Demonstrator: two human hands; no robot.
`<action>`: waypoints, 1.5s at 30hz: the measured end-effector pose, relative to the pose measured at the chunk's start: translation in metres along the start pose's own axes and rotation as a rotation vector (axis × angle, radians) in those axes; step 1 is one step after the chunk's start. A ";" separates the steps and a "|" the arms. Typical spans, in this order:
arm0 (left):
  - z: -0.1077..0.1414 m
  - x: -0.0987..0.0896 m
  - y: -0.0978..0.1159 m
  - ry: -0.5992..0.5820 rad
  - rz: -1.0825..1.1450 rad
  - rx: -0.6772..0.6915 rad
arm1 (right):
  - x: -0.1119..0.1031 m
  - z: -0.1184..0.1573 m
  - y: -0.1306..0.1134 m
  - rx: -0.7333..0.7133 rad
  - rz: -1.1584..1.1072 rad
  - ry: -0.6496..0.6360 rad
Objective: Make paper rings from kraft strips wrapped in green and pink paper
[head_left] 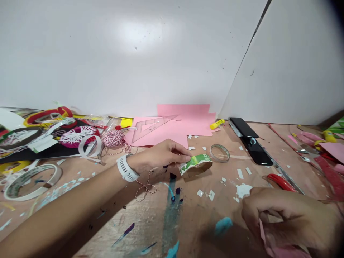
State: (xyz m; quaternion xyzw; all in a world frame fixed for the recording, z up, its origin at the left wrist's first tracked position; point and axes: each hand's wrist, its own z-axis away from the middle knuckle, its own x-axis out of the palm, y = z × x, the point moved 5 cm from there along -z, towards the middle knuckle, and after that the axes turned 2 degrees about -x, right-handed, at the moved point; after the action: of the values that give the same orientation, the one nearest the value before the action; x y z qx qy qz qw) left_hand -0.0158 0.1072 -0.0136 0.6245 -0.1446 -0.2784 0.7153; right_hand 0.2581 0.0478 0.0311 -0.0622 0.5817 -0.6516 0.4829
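My left hand (163, 154), with a white watch band on its wrist, pinches the left end of a curved strip of green and white printed cardboard (199, 159). The strip's brown inner side faces me, just above or on the table. My right hand (292, 215) is closed at the lower right, thumb and fingers curled around a piece of pink paper (290, 252) that runs off the bottom edge. A narrow roll of clear tape (219, 153) lies beside the strip. Red-handled scissors (281, 182) are partly hidden behind my right hand.
Pink sheets (185, 129) with a clear set square (154, 127) lie against the white wall. A yellow glue stick (217, 124) and black phones (243, 127) are at the back. Left are red-white twine (113, 138), a masking tape roll (12, 195) and craft pieces. Paper scraps dot the stained table.
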 end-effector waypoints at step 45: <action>0.008 0.040 0.010 0.081 -0.144 0.163 | 0.051 -0.069 0.016 -0.179 -0.279 0.405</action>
State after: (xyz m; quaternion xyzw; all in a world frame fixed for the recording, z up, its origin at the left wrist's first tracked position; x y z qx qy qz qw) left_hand 0.0141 0.0776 -0.0081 0.7000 -0.0927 -0.2909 0.6456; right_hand 0.1958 0.0626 -0.0287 -0.0524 0.7076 -0.6571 0.2545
